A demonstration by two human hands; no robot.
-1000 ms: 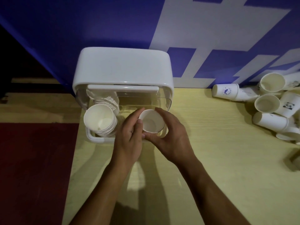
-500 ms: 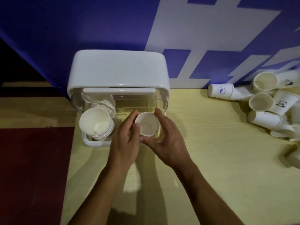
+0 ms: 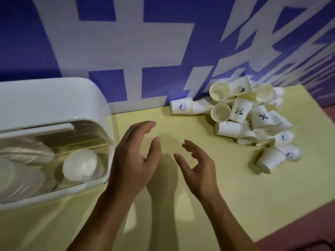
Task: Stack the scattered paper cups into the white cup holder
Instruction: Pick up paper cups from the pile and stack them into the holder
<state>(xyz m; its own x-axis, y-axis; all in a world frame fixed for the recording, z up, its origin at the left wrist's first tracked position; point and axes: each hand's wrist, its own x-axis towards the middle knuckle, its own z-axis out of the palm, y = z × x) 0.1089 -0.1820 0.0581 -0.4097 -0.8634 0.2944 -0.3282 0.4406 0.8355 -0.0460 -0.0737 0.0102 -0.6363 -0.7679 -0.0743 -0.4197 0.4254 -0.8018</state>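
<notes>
Hands of the person hang over the pale yellow wooden table point(image 3: 235, 196), and both are empty. The left hand point(image 3: 134, 160) is spread wide, palm turned to the right, fingers almost straight and the thumb standing apart. The right hand point(image 3: 197, 167) is also spread, palm turned to the left, fingers loosely bent, gripping nothing. The two palms face each other with a gap between them.

At nine o'clock from the left hand, just beside it, stands the white plastic cup holder point(image 3: 54, 98) with a rounded top and a clear front. In its compartment nearer the hands lies one white paper cup point(image 3: 79, 164), which is blurred. In the compartment further left sits a stack of nested white paper cups point(image 3: 21, 169), also blurred.

At two o'clock from the right hand, well apart, a heap of scattered white paper cups point(image 3: 226, 129) lies against the wall, most of them on their sides. One is a cup with a panda drawing point(image 3: 240, 110), and just beside it is a cup with a percent sign point(image 3: 262, 116).

At twelve o'clock rises the blue wall point(image 3: 126, 82) with large white shapes. At four o'clock, past the table edge, is the dark red floor point(image 3: 308, 223).
</notes>
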